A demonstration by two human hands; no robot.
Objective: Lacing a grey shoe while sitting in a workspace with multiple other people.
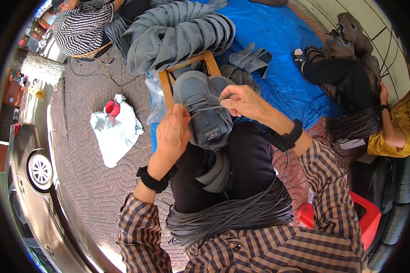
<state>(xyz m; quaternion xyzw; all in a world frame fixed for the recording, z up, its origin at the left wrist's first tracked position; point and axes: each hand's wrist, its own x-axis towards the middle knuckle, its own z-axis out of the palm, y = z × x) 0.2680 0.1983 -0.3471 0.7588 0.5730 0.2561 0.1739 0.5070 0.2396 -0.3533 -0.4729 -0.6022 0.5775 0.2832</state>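
A grey shoe upper [208, 120] lies over my knees, its toe pointing away from me and its tongue toward me. A grey shoelace [205, 108] runs across its eyelets between my hands. Closed at the left edge of the upper, my left hand [171, 132] pinches the lace, though its fingertips are partly hidden. On the other side my right hand [247, 103] is closed too, thumb and forefinger pinching the lace. Another grey upper [215, 175] rests between my thighs. Draped across my lap is a thick bundle of grey laces [232, 216].
Beyond my knees stands a wooden frame [167, 88], with stacked grey uppers [177, 36] behind it on a blue tarp [282, 77]. A white plastic bag [116, 136] lies on the paving at left. Two people sit nearby, and a car [36, 195] stands far left.
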